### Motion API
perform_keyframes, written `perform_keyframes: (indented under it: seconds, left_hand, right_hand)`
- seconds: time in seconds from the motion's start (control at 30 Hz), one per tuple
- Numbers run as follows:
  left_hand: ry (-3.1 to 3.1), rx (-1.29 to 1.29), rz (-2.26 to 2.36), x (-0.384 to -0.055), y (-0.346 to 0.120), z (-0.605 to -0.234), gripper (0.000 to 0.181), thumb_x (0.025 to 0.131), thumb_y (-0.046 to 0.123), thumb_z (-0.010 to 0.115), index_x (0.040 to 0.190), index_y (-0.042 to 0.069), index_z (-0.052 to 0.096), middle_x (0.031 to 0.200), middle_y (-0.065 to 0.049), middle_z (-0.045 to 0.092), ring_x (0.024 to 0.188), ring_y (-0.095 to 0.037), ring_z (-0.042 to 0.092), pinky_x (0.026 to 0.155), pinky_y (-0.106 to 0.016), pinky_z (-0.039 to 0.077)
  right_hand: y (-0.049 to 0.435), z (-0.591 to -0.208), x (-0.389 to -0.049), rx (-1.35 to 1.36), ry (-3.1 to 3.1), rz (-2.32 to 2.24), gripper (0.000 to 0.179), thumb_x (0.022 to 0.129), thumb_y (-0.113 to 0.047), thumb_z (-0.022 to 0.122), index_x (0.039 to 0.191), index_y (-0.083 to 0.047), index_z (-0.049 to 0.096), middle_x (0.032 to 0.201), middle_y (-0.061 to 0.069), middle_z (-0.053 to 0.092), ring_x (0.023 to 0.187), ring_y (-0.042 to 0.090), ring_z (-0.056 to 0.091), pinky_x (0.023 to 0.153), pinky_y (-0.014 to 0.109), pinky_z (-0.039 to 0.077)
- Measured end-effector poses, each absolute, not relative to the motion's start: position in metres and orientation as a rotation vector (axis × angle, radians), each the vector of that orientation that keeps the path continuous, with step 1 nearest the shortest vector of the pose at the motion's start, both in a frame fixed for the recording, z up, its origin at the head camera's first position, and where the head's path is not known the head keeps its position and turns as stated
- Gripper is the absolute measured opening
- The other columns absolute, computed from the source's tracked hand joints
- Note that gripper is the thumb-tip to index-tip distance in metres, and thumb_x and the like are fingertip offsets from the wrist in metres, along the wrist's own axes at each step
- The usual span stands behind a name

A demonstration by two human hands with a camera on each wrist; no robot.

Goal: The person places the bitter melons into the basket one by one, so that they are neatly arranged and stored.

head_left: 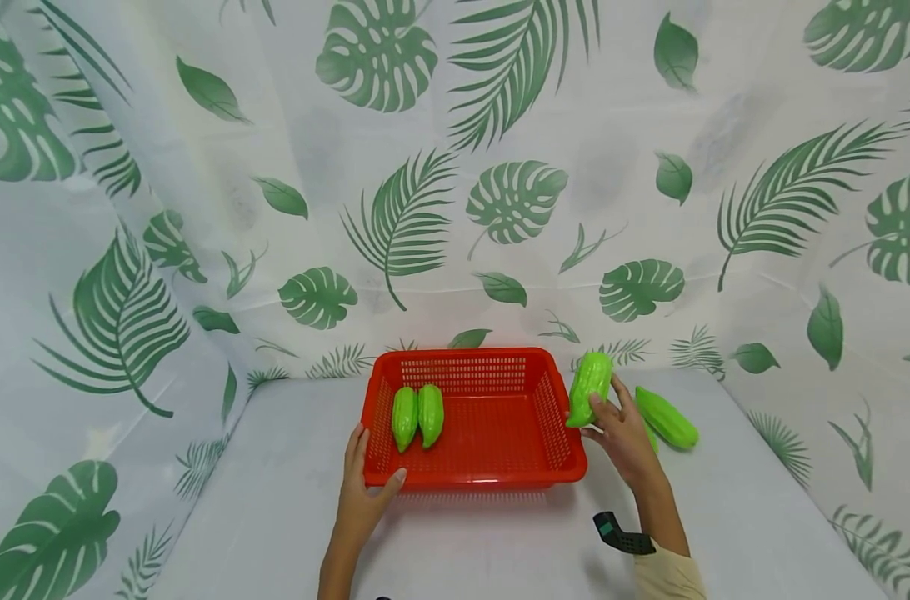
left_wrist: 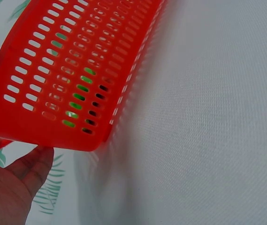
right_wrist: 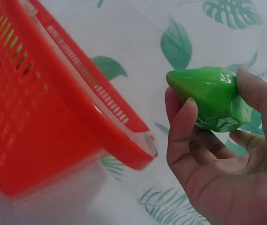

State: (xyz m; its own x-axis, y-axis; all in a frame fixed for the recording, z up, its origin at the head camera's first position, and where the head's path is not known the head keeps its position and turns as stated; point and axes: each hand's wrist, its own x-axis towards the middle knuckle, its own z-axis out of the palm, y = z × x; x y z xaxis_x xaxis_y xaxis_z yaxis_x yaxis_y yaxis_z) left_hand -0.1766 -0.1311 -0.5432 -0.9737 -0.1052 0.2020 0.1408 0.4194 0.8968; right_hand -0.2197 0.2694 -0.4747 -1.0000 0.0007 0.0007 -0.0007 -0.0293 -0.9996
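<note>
Green gourd (head_left: pixel 591 388) is in your right hand (head_left: pixel 623 435), held up just beside the right rim of the red basket (head_left: pixel 492 480). The surface (head_left: pixel 500 550) under your work is pale, and from your left wrist it shows a fine woven texture. Leaf-printed sheeting (head_left: pixel 425 125) rises behind it and along both sides, white with green fronds and leaves, with a few creases.

Your right arm reaches forward and a little inward. The thumb and fingers close round the gourd from opposite sides, and its narrow tip slants towards you and the basket. Your right wrist view shows a gap between the gourd and the basket's rim. Your left hand (head_left: pixel 367 492) holds the near left corner of the basket, with the thumb on the front rim and the fingers along the left side. A black band (head_left: pixel 623 536) sits on your right wrist, next to a beige sleeve (head_left: pixel 668 577).

Inside the basket, two more gourds (head_left: pixel 431 415) lie side by side in the left part, and the red floor shows to their right. The basket walls are slotted, so green shows through them in both wrist views. To the right of your right hand, another gourd (head_left: pixel 668 419) lies tilted on the surface; one more green piece (head_left: pixel 652 437) beside it is mostly hidden behind that hand. The basket's raised right wall stands between the held gourd and the pair inside.
</note>
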Motion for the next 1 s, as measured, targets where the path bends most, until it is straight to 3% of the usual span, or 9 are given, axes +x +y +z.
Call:
perform_keyframes:
  seconds: [0.17, 0.4, 0.6, 0.7, 0.83, 1.0]
  left_hand:
    - [-2.449, -0.029, -1.572, -0.176, -0.132, -0.544, 0.093, 0.085, 0.042, 0.073, 0.156, 0.012, 0.021, 0.164, 0.001, 0.011, 0.151, -0.031, 0.015, 0.114, -0.057, 0.028]
    - [-2.448, -0.026, -1.592, -0.176, -0.132, -0.544, 0.094, 0.084, 0.043, 0.073, 0.156, 0.013, 0.021, 0.164, 0.003, 0.011, 0.151, -0.030, 0.014, 0.114, -0.057, 0.027]
    - [-2.455, -0.026, -1.589, -0.177, -0.133, -0.544, 0.094, 0.085, 0.044, 0.073, 0.157, 0.015, 0.020, 0.164, 0.003, 0.010, 0.152, -0.030, 0.014, 0.114, -0.056, 0.027]
    - [-2.451, -0.032, -1.585, -0.178, -0.134, -0.544, 0.093, 0.085, 0.044, 0.073, 0.157, 0.016, 0.020, 0.164, 0.003, 0.010, 0.152, -0.030, 0.014, 0.115, -0.056, 0.027]
    - [-2.439, -0.039, -1.586, -0.177, -0.133, -0.544, 0.092, 0.085, 0.042, 0.073, 0.156, 0.015, 0.021, 0.164, 0.004, 0.011, 0.152, -0.029, 0.014, 0.115, -0.055, 0.027]
    - [-2.443, -0.039, -1.572, -0.177, -0.133, -0.544, 0.093, 0.085, 0.042, 0.073, 0.156, 0.014, 0.021, 0.164, 0.002, 0.012, 0.151, -0.030, 0.015, 0.115, -0.055, 0.028]
  right_hand:
    - [0.258, -0.475, -0.223, 0.028, -2.212, 2.243, 0.077, 0.101, -0.034, 0.053, 0.158, -0.026, 0.002, 0.118, -0.013, 0.059, 0.097, 0.005, 0.065, 0.079, 0.024, 0.056]
    - [0.242, -0.468, -0.230, 0.052, -2.253, 2.211, 0.076, 0.100, -0.036, 0.053, 0.158, -0.027, 0.004, 0.140, 0.010, 0.049, 0.100, 0.005, 0.064, 0.081, 0.025, 0.057]
    - [0.231, -0.460, -0.238, 0.115, -2.223, 2.236, 0.071, 0.101, -0.032, 0.052, 0.157, -0.025, 0.008, 0.133, 0.007, 0.053, 0.096, 0.008, 0.066, 0.078, 0.026, 0.057]
    - [0.224, -0.455, -0.242, 0.098, -2.241, 2.251, 0.072, 0.101, -0.033, 0.053, 0.157, -0.024, 0.010, 0.138, 0.013, 0.050, 0.095, 0.009, 0.065, 0.079, 0.026, 0.057]
    - [0.214, -0.448, -0.249, 0.056, -2.299, 2.278, 0.073, 0.099, -0.035, 0.055, 0.156, -0.017, 0.013, 0.146, 0.020, 0.042, 0.096, 0.009, 0.063, 0.078, 0.025, 0.057]
    - [0.203, -0.449, -0.258, 0.050, -2.406, 2.272, 0.071, 0.099, -0.036, 0.056, 0.153, -0.007, 0.020, 0.145, 0.022, 0.044, 0.099, 0.014, 0.062, 0.080, 0.026, 0.057]
